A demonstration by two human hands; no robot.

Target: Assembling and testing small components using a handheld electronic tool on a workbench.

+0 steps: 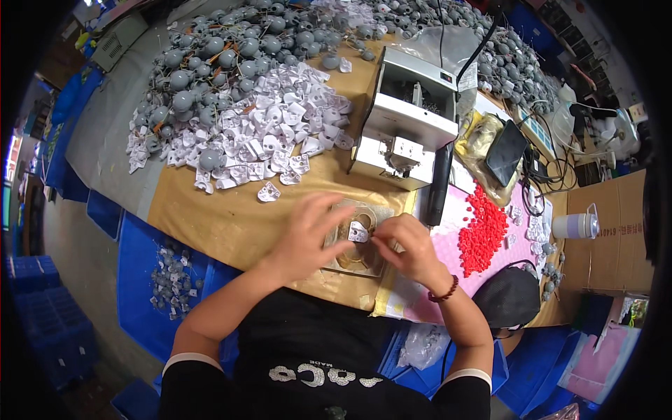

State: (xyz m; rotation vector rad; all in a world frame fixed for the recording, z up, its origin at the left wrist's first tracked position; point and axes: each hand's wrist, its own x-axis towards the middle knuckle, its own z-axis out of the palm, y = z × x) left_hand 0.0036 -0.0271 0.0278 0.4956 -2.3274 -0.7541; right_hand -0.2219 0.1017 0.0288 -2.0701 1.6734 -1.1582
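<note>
A small white plastic part [358, 232] lies on a square fixture plate [345, 264] with a round recess, close in front of me. My left hand [306, 236] hovers at the plate's left side, thumb and fingers spread apart with nothing between them. At the right side of the white part, my right hand [409, 246] is closed in a pinch, thumb against forefinger. Whatever those fingertips hold, if anything, is too small to name. A beaded bracelet circles my right wrist.
A heap of white plastic parts [266, 136] and grey round pieces [248, 47] covers the table's left and back. Behind the plate stands a white machine [402, 115]. Small red pieces [483, 231] lie on pink sheeting at right, near a black cap [507, 297] and white bottle [575, 226].
</note>
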